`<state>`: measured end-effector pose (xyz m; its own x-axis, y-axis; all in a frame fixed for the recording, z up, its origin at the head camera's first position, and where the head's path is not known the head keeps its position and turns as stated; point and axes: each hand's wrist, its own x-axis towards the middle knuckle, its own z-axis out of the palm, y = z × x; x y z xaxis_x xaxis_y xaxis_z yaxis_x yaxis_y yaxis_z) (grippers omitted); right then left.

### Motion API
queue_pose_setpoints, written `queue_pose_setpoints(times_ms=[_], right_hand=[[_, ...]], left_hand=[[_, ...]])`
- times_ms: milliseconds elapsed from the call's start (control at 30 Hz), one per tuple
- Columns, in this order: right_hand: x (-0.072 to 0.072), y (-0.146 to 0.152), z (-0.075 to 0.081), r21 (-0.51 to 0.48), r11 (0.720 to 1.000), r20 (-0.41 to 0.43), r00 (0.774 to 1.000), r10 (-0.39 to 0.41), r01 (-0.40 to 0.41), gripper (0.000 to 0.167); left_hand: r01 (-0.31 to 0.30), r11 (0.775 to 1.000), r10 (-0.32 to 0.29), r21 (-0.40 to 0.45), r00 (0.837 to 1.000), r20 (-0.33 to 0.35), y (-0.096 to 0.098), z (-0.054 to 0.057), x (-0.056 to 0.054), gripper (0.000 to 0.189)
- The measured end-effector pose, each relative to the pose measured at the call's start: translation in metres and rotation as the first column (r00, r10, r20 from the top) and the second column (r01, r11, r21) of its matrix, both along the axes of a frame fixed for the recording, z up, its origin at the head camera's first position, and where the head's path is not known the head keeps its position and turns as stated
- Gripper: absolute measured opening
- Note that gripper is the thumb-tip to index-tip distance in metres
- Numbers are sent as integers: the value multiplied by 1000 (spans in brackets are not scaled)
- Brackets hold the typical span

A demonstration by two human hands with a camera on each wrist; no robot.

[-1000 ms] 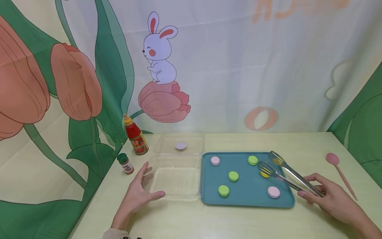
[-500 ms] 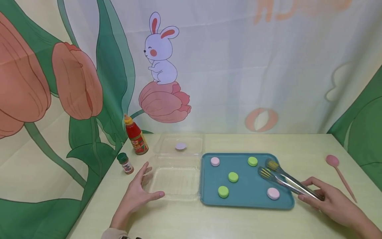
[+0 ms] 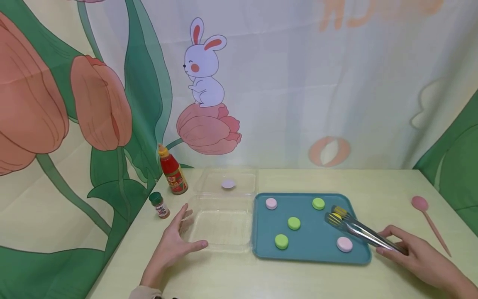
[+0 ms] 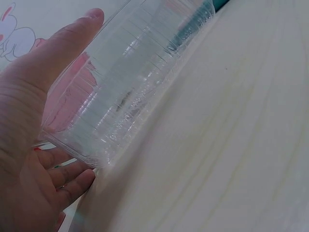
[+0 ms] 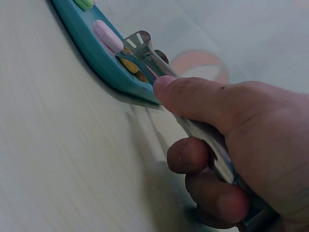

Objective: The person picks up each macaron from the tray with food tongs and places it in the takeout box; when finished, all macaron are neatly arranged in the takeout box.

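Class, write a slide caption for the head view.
Right hand holding tongs at a yellow macaron; left hand at a clear container.

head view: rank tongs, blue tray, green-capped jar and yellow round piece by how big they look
Largest to smallest:
1. blue tray
2. tongs
3. green-capped jar
4. yellow round piece, judged by its visible part; tongs partly cover it
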<state>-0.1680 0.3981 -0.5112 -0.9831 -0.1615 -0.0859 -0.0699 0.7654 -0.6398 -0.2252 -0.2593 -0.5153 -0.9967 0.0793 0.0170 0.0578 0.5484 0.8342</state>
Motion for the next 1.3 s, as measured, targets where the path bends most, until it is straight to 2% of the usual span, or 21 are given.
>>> queue_pose_setpoints(times_ms=[100,200,467,667,900,1067,1300], right_hand=[[0,0,1,-7,1000,35,999,-4,4,37],[0,0,1,-26,1000,24,1000,-4,4,35],[0,-4,0,-106,994,-72,997,16,-23,25],[-6,-14,7,-176,983,-145,989,23,-49,21],[-14,-37,23,-256,953,-211,972,107,-161,21],[-26,-61,39,-242,950,-236,962,140,-197,21],[-51,-102,62,-207,951,-206,960,187,-230,21]], left_hand=[[1,1000,-1,1,1000,-4,0,-1,0,135],[2,1000,-2,2,1000,-5,0,-1,0,135],[-9,1000,9,16,1000,2,-2,-2,3,136],[-17,999,17,30,1000,-1,-2,-2,6,135],[-10,1000,10,25,1000,-2,0,-2,0,136],[-3,1000,3,18,1000,-3,-1,-3,0,136],[-5,1000,5,-1,1000,-17,-3,-5,-1,135]])
